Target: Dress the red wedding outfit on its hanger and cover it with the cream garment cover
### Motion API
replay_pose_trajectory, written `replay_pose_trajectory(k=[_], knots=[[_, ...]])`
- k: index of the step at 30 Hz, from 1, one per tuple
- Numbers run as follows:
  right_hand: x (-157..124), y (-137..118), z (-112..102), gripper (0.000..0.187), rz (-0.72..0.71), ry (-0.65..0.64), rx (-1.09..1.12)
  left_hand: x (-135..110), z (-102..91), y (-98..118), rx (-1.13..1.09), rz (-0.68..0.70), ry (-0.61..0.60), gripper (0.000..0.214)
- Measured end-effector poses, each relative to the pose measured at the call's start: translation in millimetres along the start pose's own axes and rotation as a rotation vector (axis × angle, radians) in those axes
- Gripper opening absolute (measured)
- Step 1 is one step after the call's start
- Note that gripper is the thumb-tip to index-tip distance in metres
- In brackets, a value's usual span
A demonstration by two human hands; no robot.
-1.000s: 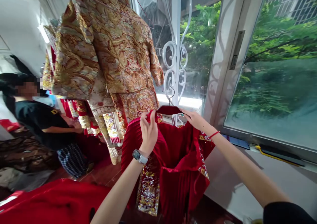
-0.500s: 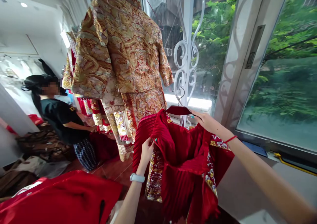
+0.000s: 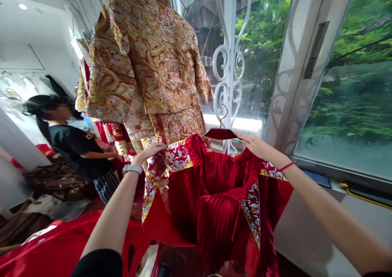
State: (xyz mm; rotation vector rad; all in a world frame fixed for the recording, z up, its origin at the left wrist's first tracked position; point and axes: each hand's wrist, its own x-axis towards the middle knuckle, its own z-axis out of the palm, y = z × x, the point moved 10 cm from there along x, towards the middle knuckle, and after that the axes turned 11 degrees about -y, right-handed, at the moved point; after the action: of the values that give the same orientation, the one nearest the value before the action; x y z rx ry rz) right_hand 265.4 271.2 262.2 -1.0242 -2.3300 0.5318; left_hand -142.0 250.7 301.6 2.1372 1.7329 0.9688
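Observation:
A red velvet pleated garment [image 3: 220, 195] with gold and silver embroidered trim hangs from a dark red hanger [image 3: 219, 133]. My right hand [image 3: 255, 146] grips the hanger's right end together with the cloth there. My left hand [image 3: 150, 151], a watch on its wrist, holds the garment's embroidered left edge [image 3: 174, 157] and lifts it out sideways, spreading the cloth. The lower part of the garment hangs down out of view.
A gold brocade jacket and skirt [image 3: 150, 68] hang just behind, with more embroidered clothes beside them. A white scrolled metal post [image 3: 229, 72] and a window stand behind the hanger. A person in a black shirt [image 3: 73, 146] crouches at left. Red cloth [image 3: 55, 244] lies bottom left.
My left hand left the hanger top, dropped to the cloth, then took the embroidered edge and lifted it out leftward, opening the garment. My right hand stayed on the hanger.

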Motion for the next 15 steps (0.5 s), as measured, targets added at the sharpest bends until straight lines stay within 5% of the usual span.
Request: replay_pose_trajectory(k=[4, 9, 11, 15], knots=[[-0.1, -2.4, 0.1, 0.052, 0.059, -0.034, -0.034, -23.4, 50.6, 9.4, -0.025, -0.01, 0.047, 0.019], [-12.0, -20.9, -7.8, 0.051, -0.051, 0.055, -0.092, -125.5, 98.2, 50.3, 0.014, 0.006, 0.517, 0.02], [-28.9, -30.1, -10.7, 0.055, -0.085, 0.138, -0.118, -161.3, 148.5, 61.0, 0.01, 0.048, 0.458, 0.014], [-86.3, -40.1, -6.3, 0.044, -0.078, 0.484, -0.025, -201.1, 235.5, 33.7, 0.002, -0.154, 0.355, 0.025]])
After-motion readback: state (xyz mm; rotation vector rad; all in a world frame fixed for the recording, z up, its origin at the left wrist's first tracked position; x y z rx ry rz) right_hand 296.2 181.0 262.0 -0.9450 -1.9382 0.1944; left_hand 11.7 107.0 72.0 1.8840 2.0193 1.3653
